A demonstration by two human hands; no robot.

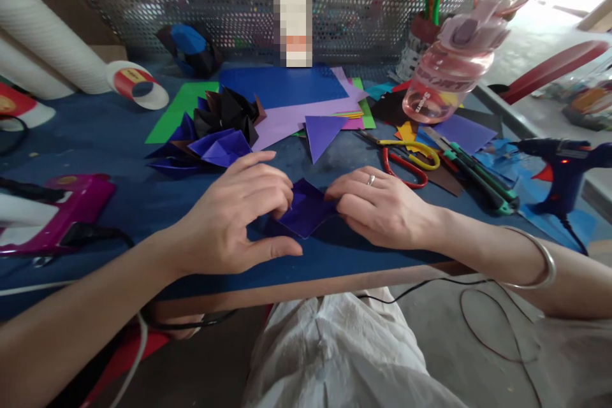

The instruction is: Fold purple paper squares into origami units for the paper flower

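A small dark purple square of origami paper [306, 209], standing on one corner like a diamond, lies at the table's front between my hands. My left hand [239, 210] is at its left side, fingertips bent against the paper and thumb stretched out apart below. The fingers of my right hand [382, 207], which wears a ring, are closed on the paper's right corner. Just behind is a folded purple paper triangle [325, 134]. Folded black paper petals [229, 111] and purple paper petals [220, 148] sit beyond my left hand.
Scissors [411, 156], a green utility knife [482, 178] and a glue gun [559, 166] with a lit red light lie at right. A pink bottle [449, 70] stands behind them. Paper sheets [282, 86] lie at the back; a magenta device [71, 210] and paper rolls [52, 38] are left.
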